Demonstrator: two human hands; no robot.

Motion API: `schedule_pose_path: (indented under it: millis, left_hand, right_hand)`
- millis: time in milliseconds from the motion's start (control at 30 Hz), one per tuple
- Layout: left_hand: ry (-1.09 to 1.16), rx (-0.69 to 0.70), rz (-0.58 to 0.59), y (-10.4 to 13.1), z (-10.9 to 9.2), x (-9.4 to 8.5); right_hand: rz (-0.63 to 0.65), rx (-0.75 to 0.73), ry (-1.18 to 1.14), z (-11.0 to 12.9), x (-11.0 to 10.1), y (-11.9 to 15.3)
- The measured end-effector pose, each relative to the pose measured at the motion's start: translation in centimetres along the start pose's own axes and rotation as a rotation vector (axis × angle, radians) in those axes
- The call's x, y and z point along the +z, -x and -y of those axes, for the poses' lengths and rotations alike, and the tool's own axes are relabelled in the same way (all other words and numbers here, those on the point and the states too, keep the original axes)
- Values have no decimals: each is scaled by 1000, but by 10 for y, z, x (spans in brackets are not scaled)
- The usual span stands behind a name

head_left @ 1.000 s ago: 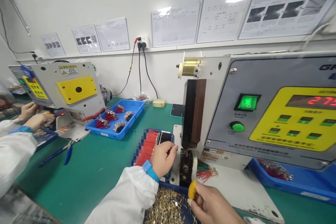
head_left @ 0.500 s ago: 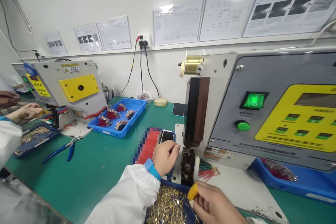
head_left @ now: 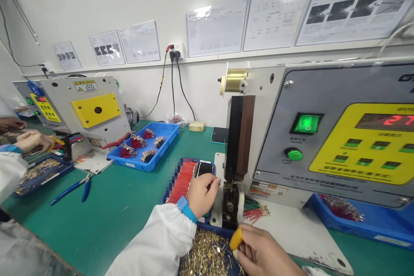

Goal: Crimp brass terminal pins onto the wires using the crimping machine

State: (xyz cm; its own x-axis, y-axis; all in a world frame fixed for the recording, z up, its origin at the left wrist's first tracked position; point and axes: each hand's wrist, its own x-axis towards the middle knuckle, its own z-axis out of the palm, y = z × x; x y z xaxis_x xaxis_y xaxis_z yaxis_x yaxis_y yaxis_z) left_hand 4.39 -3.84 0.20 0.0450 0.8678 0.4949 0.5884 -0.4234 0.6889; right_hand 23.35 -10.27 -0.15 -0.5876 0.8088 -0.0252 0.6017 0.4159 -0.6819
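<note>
My left hand (head_left: 203, 195), with a blue wristband and a white sleeve, is closed in a pinch beside the black press head (head_left: 230, 205) of the machine. Whatever lies between its fingertips is too small to make out. Beneath that hand is a tray with red wires (head_left: 183, 180) and black wires (head_left: 205, 169). Lower right, my right hand (head_left: 258, 248) wears a yellow finger cot (head_left: 236, 239). Its thumb and finger are pressed together at the edge of a dark blue tray of brass terminals (head_left: 207, 252); any small piece in them is hidden.
Finished wires (head_left: 257, 210) lie on the machine's white base. A blue bin (head_left: 375, 224) stands at right. Left of me are a blue tray (head_left: 144, 164) with wire bundles, blue-handled pliers (head_left: 69, 190), and a co-worker's hand (head_left: 32, 141) at another machine (head_left: 93, 103).
Red digits now light up on the machine's display, which was dark before. Both my hands hold nearly the same positions. The view has shifted slightly.
</note>
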Motion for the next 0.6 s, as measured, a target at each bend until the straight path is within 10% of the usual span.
schedule_pose_path:
  millis: [400, 600]
  left_hand:
    - [-240, 46, 81, -9, 8, -15]
    - [-653, -262, 258, -28, 38, -49]
  right_hand:
    - [-5, 1, -48, 4, -8, -2]
    - [-22, -36, -40, 3, -7, -1]
